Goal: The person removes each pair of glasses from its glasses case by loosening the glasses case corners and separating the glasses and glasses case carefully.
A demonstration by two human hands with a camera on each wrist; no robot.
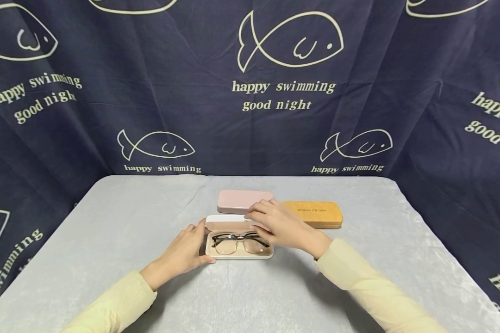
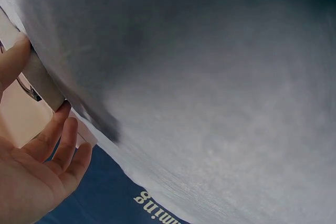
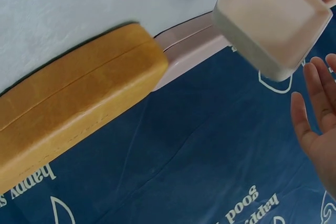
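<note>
A white glasses case (image 1: 239, 257) stands with its lid raised on the table, its inside pale pink. Dark-topped eyeglasses (image 1: 240, 237) with clear lenses lie in it, legs folded behind. My left hand (image 1: 183, 249) grips the case's left end, thumb at the front corner and fingers behind; the left wrist view shows thumb and index finger on its side. My right hand (image 1: 281, 226) is at the right end of the lid. In the right wrist view its fingers (image 3: 315, 85) are extended beside the lid (image 3: 273, 19), with a small gap between them.
A pink glasses case (image 1: 241, 198) lies shut just behind the white one. To its right is a mustard-yellow case (image 1: 316, 212) with dark lettering, partly behind my right hand. A pale grey cloth (image 1: 129, 222) covers the table; a navy fish-print curtain (image 1: 216, 138) hangs around it.
</note>
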